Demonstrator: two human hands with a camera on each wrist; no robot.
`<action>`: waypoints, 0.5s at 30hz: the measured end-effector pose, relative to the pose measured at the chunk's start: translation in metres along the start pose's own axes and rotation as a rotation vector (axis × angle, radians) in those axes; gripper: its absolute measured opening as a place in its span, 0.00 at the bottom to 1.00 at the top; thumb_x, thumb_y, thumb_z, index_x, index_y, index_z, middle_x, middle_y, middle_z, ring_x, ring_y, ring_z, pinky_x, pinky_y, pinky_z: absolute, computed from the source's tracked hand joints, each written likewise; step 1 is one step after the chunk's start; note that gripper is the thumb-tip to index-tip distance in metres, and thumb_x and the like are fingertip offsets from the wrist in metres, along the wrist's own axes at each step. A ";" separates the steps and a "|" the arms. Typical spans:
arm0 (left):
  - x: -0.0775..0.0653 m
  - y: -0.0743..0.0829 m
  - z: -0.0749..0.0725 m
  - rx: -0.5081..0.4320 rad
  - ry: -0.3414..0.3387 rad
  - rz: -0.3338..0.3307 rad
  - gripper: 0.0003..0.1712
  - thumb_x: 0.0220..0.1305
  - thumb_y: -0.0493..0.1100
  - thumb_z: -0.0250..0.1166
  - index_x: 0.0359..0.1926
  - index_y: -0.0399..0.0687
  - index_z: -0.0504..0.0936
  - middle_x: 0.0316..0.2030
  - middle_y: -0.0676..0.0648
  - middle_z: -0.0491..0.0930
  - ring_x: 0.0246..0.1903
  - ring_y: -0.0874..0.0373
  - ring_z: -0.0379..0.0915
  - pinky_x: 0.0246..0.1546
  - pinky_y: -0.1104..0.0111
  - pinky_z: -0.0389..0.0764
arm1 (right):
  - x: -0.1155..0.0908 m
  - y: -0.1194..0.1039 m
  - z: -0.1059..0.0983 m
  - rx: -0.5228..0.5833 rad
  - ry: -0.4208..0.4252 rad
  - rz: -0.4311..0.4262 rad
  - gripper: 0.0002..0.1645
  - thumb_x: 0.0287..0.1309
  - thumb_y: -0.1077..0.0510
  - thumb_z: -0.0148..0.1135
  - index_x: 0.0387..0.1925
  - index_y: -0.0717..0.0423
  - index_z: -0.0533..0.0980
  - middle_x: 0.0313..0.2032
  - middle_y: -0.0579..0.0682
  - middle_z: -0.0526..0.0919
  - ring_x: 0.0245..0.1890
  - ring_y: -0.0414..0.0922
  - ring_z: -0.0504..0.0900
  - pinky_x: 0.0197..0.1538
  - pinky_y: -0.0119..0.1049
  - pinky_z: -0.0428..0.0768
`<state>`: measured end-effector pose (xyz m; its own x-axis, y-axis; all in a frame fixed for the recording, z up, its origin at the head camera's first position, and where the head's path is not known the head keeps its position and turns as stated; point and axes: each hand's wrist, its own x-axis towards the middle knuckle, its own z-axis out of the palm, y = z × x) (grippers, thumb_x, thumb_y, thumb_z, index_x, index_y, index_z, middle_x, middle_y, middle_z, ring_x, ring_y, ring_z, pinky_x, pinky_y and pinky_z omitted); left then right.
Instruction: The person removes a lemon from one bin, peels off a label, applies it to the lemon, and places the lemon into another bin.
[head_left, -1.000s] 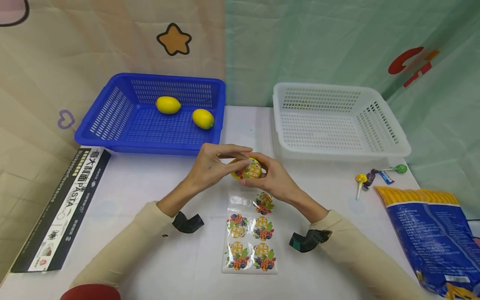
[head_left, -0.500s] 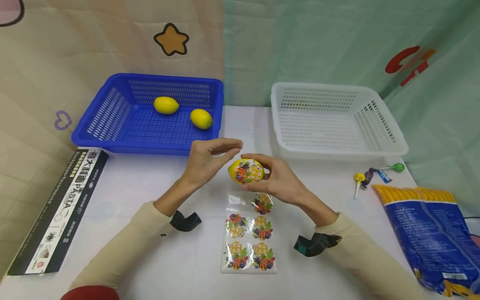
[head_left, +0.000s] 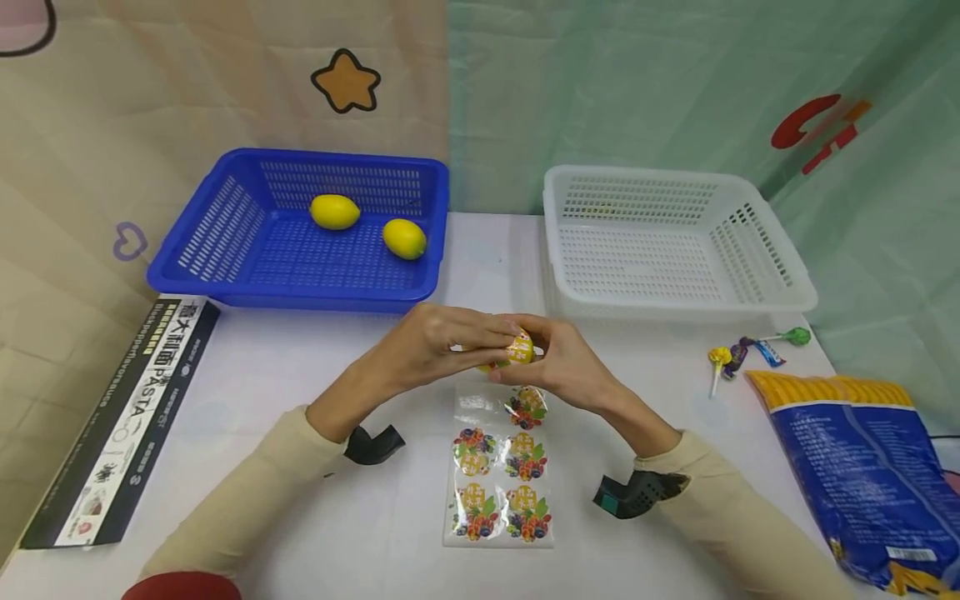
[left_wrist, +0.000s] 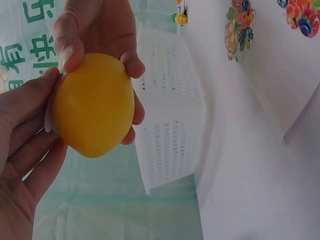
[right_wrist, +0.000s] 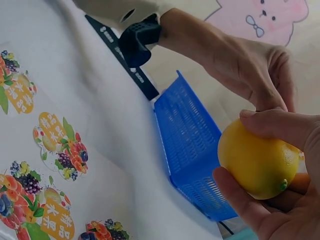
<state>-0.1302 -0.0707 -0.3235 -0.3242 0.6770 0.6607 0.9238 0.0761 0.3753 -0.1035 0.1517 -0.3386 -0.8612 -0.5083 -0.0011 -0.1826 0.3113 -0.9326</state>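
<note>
My right hand (head_left: 562,364) holds a lemon (left_wrist: 95,107) between thumb and fingers above the table. A fruit-printed round sticker (head_left: 516,350) lies on the lemon's side. Straight fingers of my left hand (head_left: 442,343) press against that sticker, covering part of it. In the left wrist view one sticker edge (left_wrist: 48,115) stands slightly off the skin. The lemon's green-tipped end shows in the right wrist view, where the right thumb and fingers wrap it. Below both hands lies a sheet of fruit stickers (head_left: 500,533), its upper left place bare.
A blue basket (head_left: 300,296) with two lemons (head_left: 335,212) stands at the back left. At the back right is a white basket (head_left: 682,310). Lollipops and wrapped candies (head_left: 738,358) lie beside a blue bag (head_left: 862,475). A long pasta box (head_left: 123,425) lies left.
The left hand drew back from the lemon, baring the sticker, then came right again and now presses on it. The right hand keeps holding the lemon, turned a little.
</note>
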 end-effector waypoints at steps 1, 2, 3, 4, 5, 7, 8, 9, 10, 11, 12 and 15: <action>0.000 0.001 0.000 0.012 -0.008 -0.009 0.14 0.51 0.35 0.76 0.42 0.38 0.89 0.45 0.45 0.86 0.47 0.54 0.83 0.46 0.73 0.82 | 0.000 -0.001 -0.001 0.000 -0.003 0.006 0.34 0.51 0.49 0.75 0.61 0.42 0.75 0.53 0.39 0.82 0.50 0.44 0.80 0.49 0.46 0.81; -0.001 0.001 0.000 0.023 -0.016 -0.016 0.15 0.52 0.36 0.76 0.42 0.38 0.89 0.45 0.45 0.86 0.47 0.54 0.83 0.46 0.73 0.82 | -0.001 -0.001 -0.001 0.002 -0.008 0.010 0.34 0.50 0.50 0.76 0.61 0.42 0.75 0.54 0.40 0.81 0.50 0.44 0.80 0.49 0.46 0.80; -0.001 0.001 -0.001 0.034 -0.024 -0.020 0.16 0.52 0.37 0.76 0.43 0.39 0.88 0.46 0.45 0.86 0.48 0.54 0.83 0.47 0.72 0.82 | -0.002 -0.002 -0.002 0.001 -0.011 0.013 0.35 0.50 0.51 0.76 0.61 0.42 0.75 0.54 0.40 0.81 0.50 0.44 0.80 0.48 0.46 0.81; -0.001 0.001 -0.001 0.039 -0.031 -0.026 0.17 0.52 0.39 0.76 0.45 0.39 0.88 0.46 0.46 0.86 0.48 0.54 0.82 0.47 0.72 0.81 | -0.002 -0.003 -0.003 -0.003 -0.014 0.015 0.36 0.49 0.52 0.76 0.61 0.42 0.75 0.54 0.40 0.81 0.49 0.44 0.80 0.47 0.46 0.81; -0.001 0.001 -0.001 0.039 -0.036 -0.031 0.19 0.52 0.39 0.76 0.46 0.39 0.88 0.47 0.46 0.85 0.49 0.54 0.82 0.48 0.71 0.81 | -0.002 -0.004 -0.004 0.001 -0.021 0.012 0.37 0.49 0.54 0.77 0.62 0.44 0.75 0.55 0.41 0.81 0.50 0.45 0.80 0.47 0.45 0.82; -0.003 0.001 -0.001 0.026 -0.040 -0.041 0.22 0.51 0.40 0.77 0.48 0.39 0.87 0.48 0.45 0.85 0.50 0.53 0.82 0.49 0.71 0.81 | -0.003 -0.005 -0.005 -0.004 -0.029 0.003 0.39 0.48 0.58 0.77 0.63 0.47 0.73 0.57 0.42 0.79 0.50 0.45 0.80 0.46 0.43 0.83; -0.003 0.000 -0.001 0.014 -0.039 -0.044 0.24 0.50 0.41 0.78 0.49 0.38 0.86 0.49 0.45 0.85 0.50 0.53 0.81 0.49 0.71 0.81 | -0.003 -0.006 -0.005 -0.013 -0.029 -0.002 0.40 0.47 0.59 0.78 0.64 0.48 0.73 0.58 0.43 0.79 0.49 0.44 0.81 0.44 0.41 0.83; -0.003 0.000 -0.001 -0.001 -0.035 -0.048 0.25 0.49 0.40 0.78 0.50 0.38 0.85 0.49 0.44 0.84 0.51 0.53 0.81 0.49 0.71 0.81 | -0.003 -0.007 -0.006 -0.019 -0.029 -0.005 0.41 0.46 0.60 0.78 0.64 0.49 0.73 0.58 0.44 0.78 0.47 0.45 0.82 0.42 0.40 0.84; -0.003 -0.001 -0.001 -0.024 -0.030 -0.051 0.26 0.48 0.40 0.79 0.50 0.37 0.85 0.50 0.43 0.84 0.51 0.53 0.81 0.49 0.71 0.81 | -0.003 -0.009 -0.007 -0.021 -0.030 -0.005 0.42 0.46 0.61 0.78 0.64 0.50 0.72 0.59 0.44 0.78 0.45 0.45 0.82 0.40 0.38 0.84; -0.003 -0.001 0.000 -0.051 -0.022 -0.054 0.27 0.48 0.39 0.79 0.51 0.36 0.84 0.51 0.42 0.83 0.52 0.52 0.80 0.50 0.70 0.80 | -0.004 -0.010 -0.007 -0.032 -0.028 -0.006 0.42 0.46 0.61 0.78 0.65 0.50 0.72 0.59 0.45 0.78 0.42 0.44 0.82 0.37 0.36 0.83; -0.003 -0.002 0.000 -0.081 -0.010 -0.059 0.27 0.47 0.38 0.79 0.51 0.35 0.84 0.51 0.42 0.83 0.52 0.52 0.80 0.50 0.71 0.80 | -0.004 -0.011 -0.008 -0.039 -0.024 -0.005 0.42 0.46 0.61 0.78 0.65 0.50 0.72 0.59 0.45 0.78 0.39 0.45 0.82 0.35 0.34 0.82; -0.001 -0.002 0.003 -0.178 0.035 -0.090 0.29 0.45 0.33 0.79 0.51 0.33 0.83 0.52 0.40 0.82 0.55 0.51 0.78 0.52 0.68 0.80 | -0.006 -0.016 -0.012 -0.058 -0.007 -0.003 0.45 0.46 0.58 0.79 0.67 0.49 0.70 0.57 0.45 0.79 0.29 0.45 0.79 0.26 0.32 0.77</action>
<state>-0.1314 -0.0699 -0.3267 -0.4136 0.6475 0.6400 0.8411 0.0025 0.5409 -0.1009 0.1588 -0.3192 -0.8574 -0.5146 -0.0009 -0.2124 0.3554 -0.9103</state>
